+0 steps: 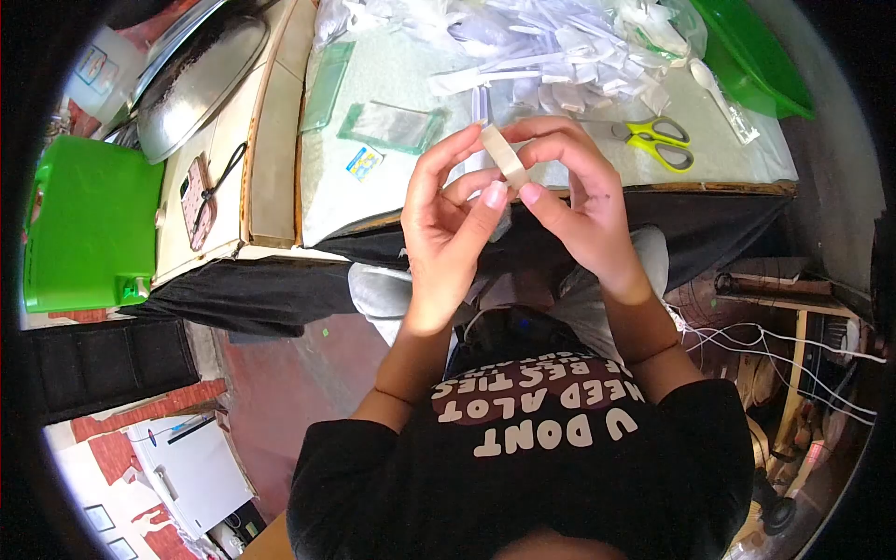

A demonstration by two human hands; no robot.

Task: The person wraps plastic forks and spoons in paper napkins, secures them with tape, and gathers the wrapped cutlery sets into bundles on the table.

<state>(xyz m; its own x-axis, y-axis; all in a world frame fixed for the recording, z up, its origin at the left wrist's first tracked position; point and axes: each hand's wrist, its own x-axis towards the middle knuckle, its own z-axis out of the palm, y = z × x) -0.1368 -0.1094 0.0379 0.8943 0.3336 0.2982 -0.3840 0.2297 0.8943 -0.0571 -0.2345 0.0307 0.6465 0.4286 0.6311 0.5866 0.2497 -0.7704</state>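
Note:
A narrow, pale roll of tape (505, 157) is held up over the table's front edge, seen mostly edge-on. My left hand (446, 207) grips it from the left, with thumb and fingers curled against its side and lower end. From the right, my right hand (581, 191) pinches the same roll, thumb at the bottom and fingers arched over the top. Just beyond the fingertips lies a slim, clear-wrapped strip (481, 105). Scissors with yellow-green handles (659, 143) rest to the right of my right hand, their blades partly hidden behind it.
Many white wrapped packets (569, 56) pile up at the back. A white plastic spoon (709, 86) lies near a green basin (761, 56). Green-edged plastic pouches (392, 126) and a small blue-yellow sachet (364, 163) sit at left. A phone (196, 201) rests on the tiled ledge.

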